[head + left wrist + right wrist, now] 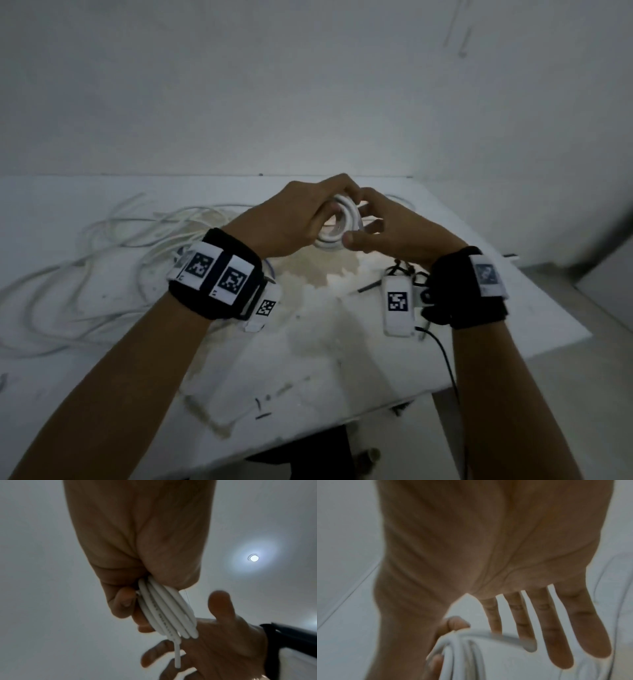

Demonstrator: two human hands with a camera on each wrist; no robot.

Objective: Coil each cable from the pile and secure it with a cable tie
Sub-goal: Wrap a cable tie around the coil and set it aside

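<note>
Head view shows, nearest the person, the two wrists with their black bands, and just beyond them the left hand (291,219) and right hand (387,229) meeting over the table (342,342) around a small white coil (337,222) held in the air. The likely trouble is that the coil springs apart: it is stiff cable wound tight, no tie is visible on it, and a short loose end (177,655) sticks out below the loops in the left wrist view. If the left grip eases before a tie goes round, the turns could unwind. The left hand is closed on the coil, thumb and curled fingers clamping the loops together. The right hand is mostly open, its fingers (556,635) straight and spread, the fingertips just touching the coil's far edge; it holds nothing that can be made out. Farther off, to the left, the pile of loose cables (120,246) lies spread on the table, still to be wound.
</note>
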